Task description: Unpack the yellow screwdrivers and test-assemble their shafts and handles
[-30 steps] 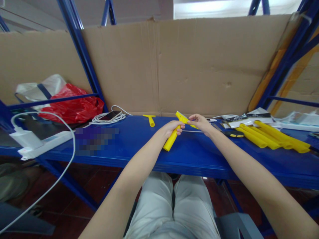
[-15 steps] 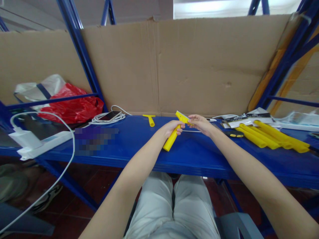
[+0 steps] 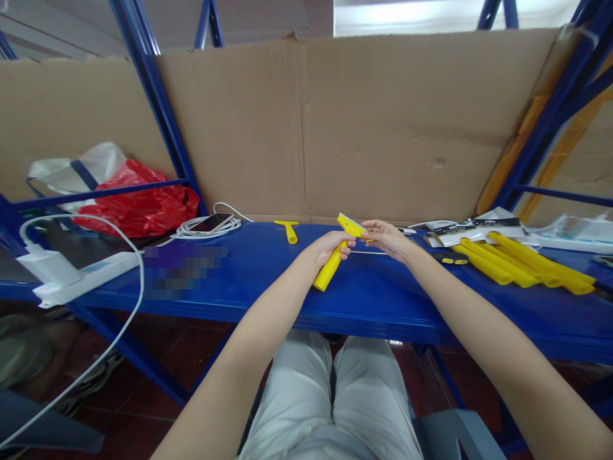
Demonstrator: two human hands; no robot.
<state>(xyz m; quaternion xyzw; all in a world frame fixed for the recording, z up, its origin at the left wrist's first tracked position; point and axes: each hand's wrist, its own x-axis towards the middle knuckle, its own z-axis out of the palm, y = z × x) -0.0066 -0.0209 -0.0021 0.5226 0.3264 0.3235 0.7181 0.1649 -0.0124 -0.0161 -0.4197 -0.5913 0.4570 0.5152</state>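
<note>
My left hand is gripping a yellow plastic T-shaped tool, handle slanting toward me; my curled right hand is maybe pinching its head.

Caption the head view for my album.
Left hand holds a yellow T-shaped tool, right hand at its head, at a blue table.

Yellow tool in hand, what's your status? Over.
Left hand wrapped round yellow tool. Right hand at its head end. Yellow T-shaped piece lying farther back, apart from both.
</note>
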